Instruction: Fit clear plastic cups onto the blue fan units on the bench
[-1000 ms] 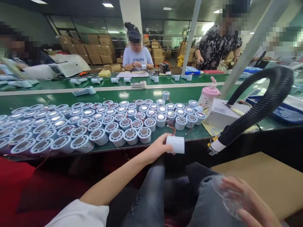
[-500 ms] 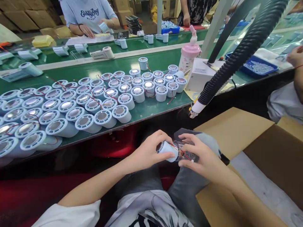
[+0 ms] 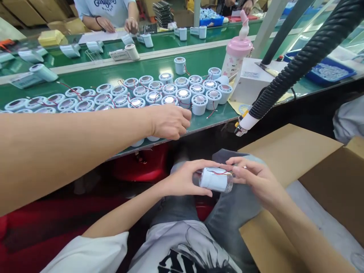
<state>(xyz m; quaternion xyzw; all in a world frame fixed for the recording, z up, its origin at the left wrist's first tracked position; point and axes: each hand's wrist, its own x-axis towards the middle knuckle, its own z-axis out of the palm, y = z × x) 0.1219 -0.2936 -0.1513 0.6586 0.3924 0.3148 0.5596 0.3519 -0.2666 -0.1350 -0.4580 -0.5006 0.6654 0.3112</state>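
Note:
My left hand (image 3: 186,179) is wrapped round a light-blue cylindrical motor housing (image 3: 214,180), held on its side above my lap. A clear plastic sleeve (image 3: 230,183) surrounds the housing and shows past its right end. Thin red wires (image 3: 220,173) run along the top of it towards my right hand (image 3: 254,176). The thumb and fingers of that hand pinch the wires, whose small white plug (image 3: 245,167) sticks out above the fingertips. Rows of similar blue housings (image 3: 199,104) stand upright on the green bench in front of me.
Another person's arm (image 3: 113,127) reaches in from the left over the housings. A black ribbed hose (image 3: 307,49) hangs at the right, by a white box (image 3: 254,81) and a pink bottle (image 3: 236,57). An opened cardboard box (image 3: 290,149) stands at my right.
The housing now lies inside the clear sleeve; before, they were end to end. My right hand has moved from the sleeve to the wires. Another person's arm has come in from the left.

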